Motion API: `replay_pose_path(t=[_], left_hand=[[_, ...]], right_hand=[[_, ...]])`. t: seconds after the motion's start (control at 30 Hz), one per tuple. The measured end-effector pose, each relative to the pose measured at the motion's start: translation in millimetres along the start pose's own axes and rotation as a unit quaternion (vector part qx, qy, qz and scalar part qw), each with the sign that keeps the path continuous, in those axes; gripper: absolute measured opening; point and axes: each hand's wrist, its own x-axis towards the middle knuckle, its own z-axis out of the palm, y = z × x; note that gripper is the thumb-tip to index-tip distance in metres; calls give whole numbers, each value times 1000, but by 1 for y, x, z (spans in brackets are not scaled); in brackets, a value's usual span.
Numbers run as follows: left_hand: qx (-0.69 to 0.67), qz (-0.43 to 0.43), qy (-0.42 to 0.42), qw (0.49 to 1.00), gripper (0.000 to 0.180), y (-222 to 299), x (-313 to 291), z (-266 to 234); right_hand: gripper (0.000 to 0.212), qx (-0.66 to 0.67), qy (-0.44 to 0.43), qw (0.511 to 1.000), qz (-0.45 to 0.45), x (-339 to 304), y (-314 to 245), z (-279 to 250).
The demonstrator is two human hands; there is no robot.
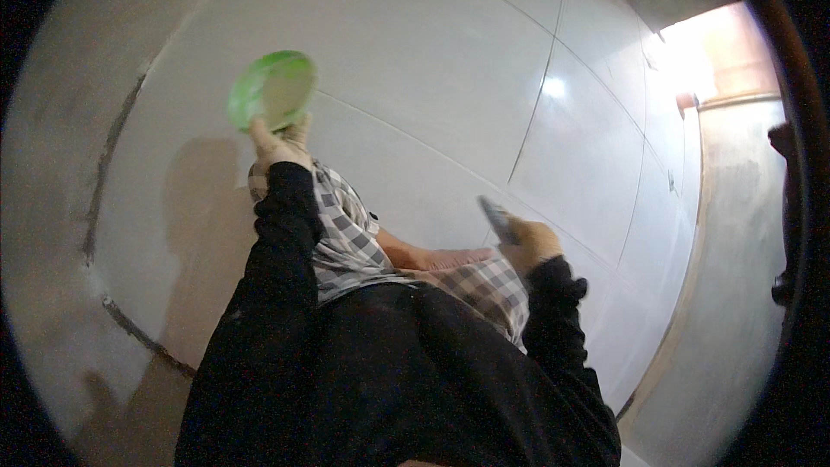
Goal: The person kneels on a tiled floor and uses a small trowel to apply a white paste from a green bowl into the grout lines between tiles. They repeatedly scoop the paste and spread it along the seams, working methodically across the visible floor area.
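Observation:
My left hand grips the lower edge of a round, shallow green bowl, which is tilted and smeared by motion. A beige-grey area shows inside its rim; I cannot tell whether it is contents or the inner surface. My right hand is closed around a narrow, flat dark-grey tool, whose tip points up and to the left. The tool is blurred, so its exact kind is unclear. The two hands are well apart, on either side of my lap, and the bowl is farther out.
I sit on a floor of large pale tiles with thin dark joints. My legs in checked trousers are folded, with a bare foot between them. A grey wall stands left, another right, and a bright doorway far right.

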Motion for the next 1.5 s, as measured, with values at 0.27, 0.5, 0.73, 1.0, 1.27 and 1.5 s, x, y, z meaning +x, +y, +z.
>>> replay_pose_path(t=[0.27,0.5,0.73,1.0,1.27,1.5], left_hand=[[-22,66,15,997,69,74,19,-58],[112,5,62,992,66,79,14,-153],[268,-29,118,956,83,66,-8,-176],[437,-144,115,880,91,64,-36,-176],[812,104,50,572,88,25,-34,-242],[936,121,-7,332,87,-21,-10,-220]], right_hand=[[41,729,162,664,31,-94,99,60],[48,753,215,620,54,-91,103,138],[49,787,237,568,55,-99,98,145],[55,764,255,592,18,-105,110,168],[51,755,377,536,34,-162,57,63],[41,299,444,845,18,-22,-50,0]])
